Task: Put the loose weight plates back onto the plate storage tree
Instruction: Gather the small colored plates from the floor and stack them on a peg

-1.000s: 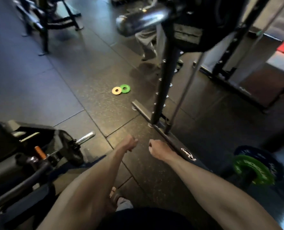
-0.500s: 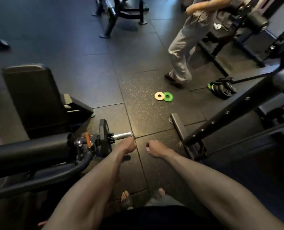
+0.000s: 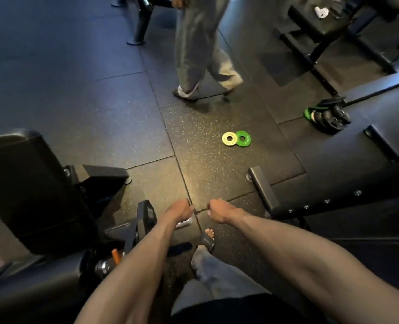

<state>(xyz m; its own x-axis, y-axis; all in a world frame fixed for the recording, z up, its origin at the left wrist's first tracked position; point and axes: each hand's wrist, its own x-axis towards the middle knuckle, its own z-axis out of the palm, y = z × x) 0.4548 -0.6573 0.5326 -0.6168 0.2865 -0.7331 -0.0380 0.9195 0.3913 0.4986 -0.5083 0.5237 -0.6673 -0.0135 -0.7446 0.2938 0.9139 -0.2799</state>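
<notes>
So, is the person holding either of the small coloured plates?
No: the yellow plate and green plate lie on the floor; left hand and right hand grip nothing.

Short-sleeved bare forearms point(image 3: 133, 265), dark top point(image 3: 228, 309), grey trousers point(image 3: 207, 279), black slide sandal point(image 3: 207, 240).

Two loose weight plates lie on the rubber gym floor: one yellow plate point(image 3: 229, 138) and one green plate point(image 3: 243, 138). One black plate point(image 3: 144, 220) stands on edge at lower left. One cluster of plates point(image 3: 327, 114) loads a bar end at right, too bunched to count. Two bare hands are in view, one left hand point(image 3: 179, 210) and one right hand point(image 3: 219, 210), above one sandalled foot point(image 3: 207, 239). One other person point(image 3: 198, 47) shows as two trousered legs. One orange tab point(image 3: 116, 256).
</notes>
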